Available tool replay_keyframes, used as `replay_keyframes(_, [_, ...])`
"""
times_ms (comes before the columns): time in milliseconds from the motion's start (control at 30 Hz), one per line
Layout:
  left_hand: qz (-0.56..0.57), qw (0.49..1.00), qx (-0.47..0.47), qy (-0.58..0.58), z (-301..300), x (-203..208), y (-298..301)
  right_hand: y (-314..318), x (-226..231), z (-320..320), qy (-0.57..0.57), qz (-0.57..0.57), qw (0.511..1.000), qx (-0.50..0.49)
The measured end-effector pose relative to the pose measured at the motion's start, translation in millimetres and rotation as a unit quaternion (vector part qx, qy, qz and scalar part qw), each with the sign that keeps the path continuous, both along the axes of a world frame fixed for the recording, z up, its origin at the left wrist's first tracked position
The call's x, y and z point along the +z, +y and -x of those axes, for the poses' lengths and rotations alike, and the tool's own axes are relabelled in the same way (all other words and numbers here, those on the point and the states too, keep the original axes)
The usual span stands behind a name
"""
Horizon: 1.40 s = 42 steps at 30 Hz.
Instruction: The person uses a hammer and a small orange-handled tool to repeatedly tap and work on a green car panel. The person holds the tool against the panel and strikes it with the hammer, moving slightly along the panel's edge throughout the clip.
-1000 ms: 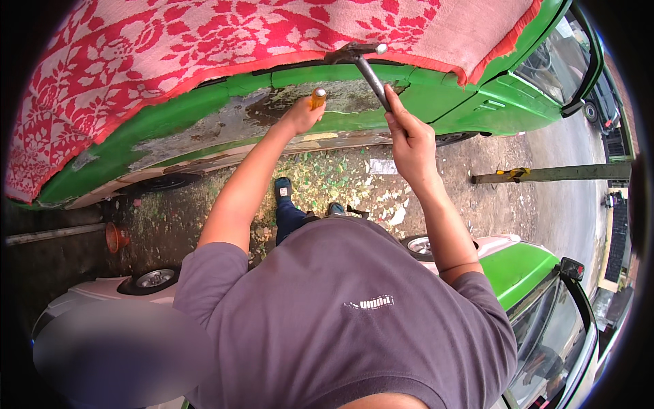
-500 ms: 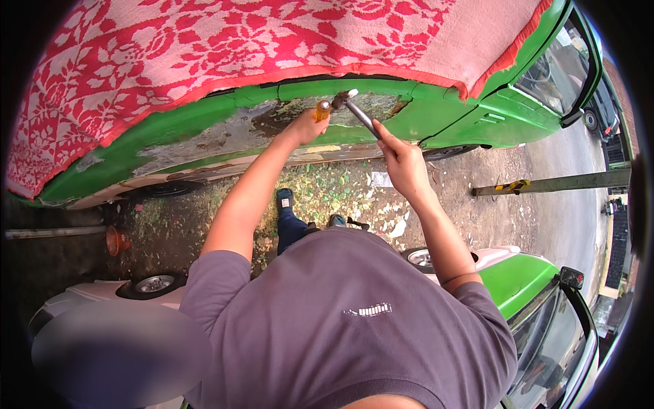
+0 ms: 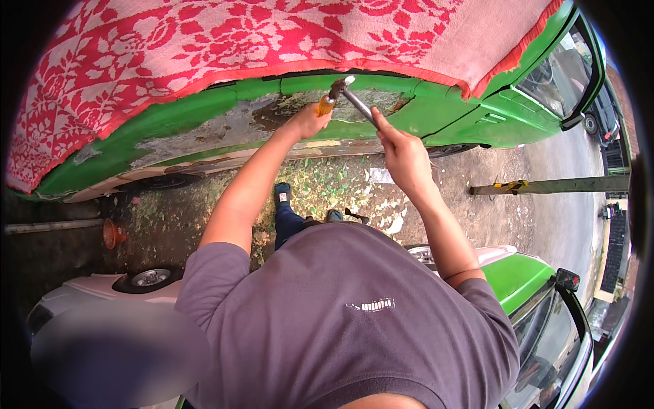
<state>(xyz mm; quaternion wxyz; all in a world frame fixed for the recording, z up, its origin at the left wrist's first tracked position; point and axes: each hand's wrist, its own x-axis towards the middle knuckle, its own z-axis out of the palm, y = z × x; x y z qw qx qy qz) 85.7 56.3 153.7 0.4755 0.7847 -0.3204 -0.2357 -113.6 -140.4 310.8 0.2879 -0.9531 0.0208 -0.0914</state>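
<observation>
Chiselling step: left hand [image 3: 308, 123] grips the orange-handled chisel [image 3: 327, 103] against the stripped green panel [image 3: 204, 129]. Right hand [image 3: 403, 153] clamps the hammer [image 3: 355, 102], head at the chisel butt. Next move likely calls for 1 square strike.

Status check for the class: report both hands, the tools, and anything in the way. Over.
Left hand shut on orange-handled chisel against stripped green car panel. Right hand shut on hammer, head at chisel. Red blanket overhangs above.

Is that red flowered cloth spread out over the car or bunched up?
Spread out: the red cloth lies flat across the green car, its edge hanging straight.
</observation>
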Motion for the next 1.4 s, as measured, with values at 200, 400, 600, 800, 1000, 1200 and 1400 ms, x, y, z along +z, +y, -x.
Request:
replay_keyframes(200, [0.021, 0.999, 0.010, 0.022, 4.2, -4.6, -1.7, -6.1, 7.3, -3.5, -0.162, -0.179, 0.970, -0.008])
replay_keyframes(400, [-0.017, 1.000, -0.015, -0.005, -3.0, -2.8, 0.7, -3.8, -19.9, -6.3, -0.070, -0.073, 0.995, 0.008])
replay_keyframes(600, [-0.015, 1.000, 0.006, 0.009, 3.4, -6.6, 0.3, -6.8, -15.8, 1.9, -0.220, -0.109, 0.969, 0.020])
replay_keyframes(800, [0.047, 0.999, 0.025, 0.012, -3.1, -10.2, -3.2, -9.2, -9.4, -8.1, -0.138, -0.123, 0.983, -0.006])
replay_keyframes(1000, [-0.004, 1.000, 0.021, 0.008, 1.6, -13.4, -1.4, -12.1, -54.7, -1.6, -0.043, 0.028, 0.999, 0.012])
replay_keyframes(1200, [0.026, 0.999, 0.019, 0.021, 5.3, -12.3, 0.3, 0.4, -27.9, 8.9, -0.147, -0.227, 0.962, -0.035])
replay_keyframes(1400, [0.008, 0.999, 0.002, 0.035, 11.2, -4.9, -1.6, -6.8, -26.2, -2.2, -0.041, -0.092, 0.995, 0.008])
